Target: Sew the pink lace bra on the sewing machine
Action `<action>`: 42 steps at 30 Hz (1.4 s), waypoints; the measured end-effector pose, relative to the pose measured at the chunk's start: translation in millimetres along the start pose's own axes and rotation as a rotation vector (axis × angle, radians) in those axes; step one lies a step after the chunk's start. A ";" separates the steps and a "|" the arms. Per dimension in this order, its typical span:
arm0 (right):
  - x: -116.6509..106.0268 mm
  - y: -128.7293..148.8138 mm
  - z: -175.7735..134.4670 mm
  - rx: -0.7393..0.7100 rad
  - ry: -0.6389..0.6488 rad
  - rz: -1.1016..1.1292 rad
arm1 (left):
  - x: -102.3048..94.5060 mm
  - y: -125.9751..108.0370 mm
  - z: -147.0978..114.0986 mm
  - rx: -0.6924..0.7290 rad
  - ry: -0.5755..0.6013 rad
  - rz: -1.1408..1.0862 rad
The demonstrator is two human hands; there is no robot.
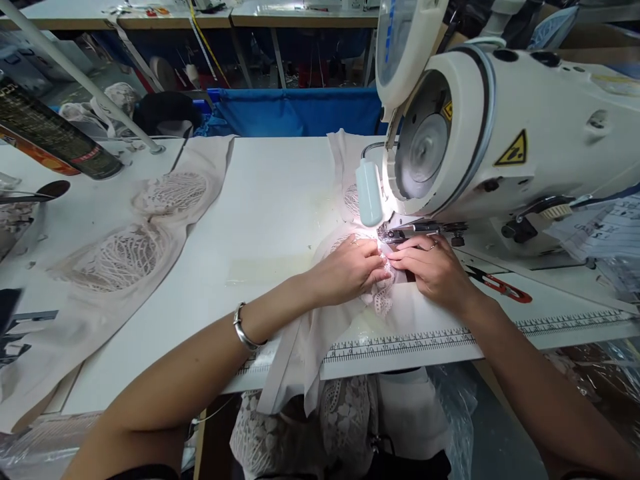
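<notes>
A pale pink bra [327, 333] with lace lies under the sewing machine's [520, 113] needle area, its band draping over the front table edge. My left hand [347, 270] presses on the bra from the left, fingers drawn together at the lace trim [383, 297]. From the right, my right hand [435, 270] pinches the fabric edge close to the presser foot [395, 233]. The fingertips of both hands nearly meet in front of the foot. A small lamp [369, 193] lights the spot, and the needle tip cannot be made out.
Another pale bra [167, 233] stretches across the table's left side, near a spray can [60, 127]. Red-handled thread snips [500, 285] lie right of my right hand. A printed ruler [410, 343] runs along the front edge. Behind the table hangs blue cloth [300, 112].
</notes>
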State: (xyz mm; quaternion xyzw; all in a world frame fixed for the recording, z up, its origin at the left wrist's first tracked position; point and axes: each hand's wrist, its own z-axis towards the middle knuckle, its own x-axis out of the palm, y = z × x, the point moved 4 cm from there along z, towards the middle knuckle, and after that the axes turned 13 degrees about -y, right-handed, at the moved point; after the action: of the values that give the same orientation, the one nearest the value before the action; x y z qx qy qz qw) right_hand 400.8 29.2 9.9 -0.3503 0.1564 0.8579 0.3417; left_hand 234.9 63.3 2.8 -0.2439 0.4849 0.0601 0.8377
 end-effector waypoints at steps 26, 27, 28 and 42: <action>-2.5 2.1 2.7 0.043 -0.033 0.048 | 1.5 14.5 -0.9 0.098 -0.065 0.211; -2.2 2.0 2.5 0.043 -0.035 0.040 | 2.2 14.7 -0.9 0.102 -0.076 0.212; -1.4 1.7 2.3 0.044 -0.031 0.027 | 2.7 14.8 -0.8 0.104 -0.084 0.213; 3.9 5.0 2.0 0.004 -0.007 -0.048 | 1.9 11.6 0.9 -0.042 -0.056 0.280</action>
State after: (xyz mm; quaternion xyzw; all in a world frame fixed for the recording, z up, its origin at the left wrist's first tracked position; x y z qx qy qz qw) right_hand 394.3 28.5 8.7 -0.3502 0.1484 0.8503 0.3637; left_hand 232.7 73.6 -2.5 -0.1895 0.4895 0.1932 0.8290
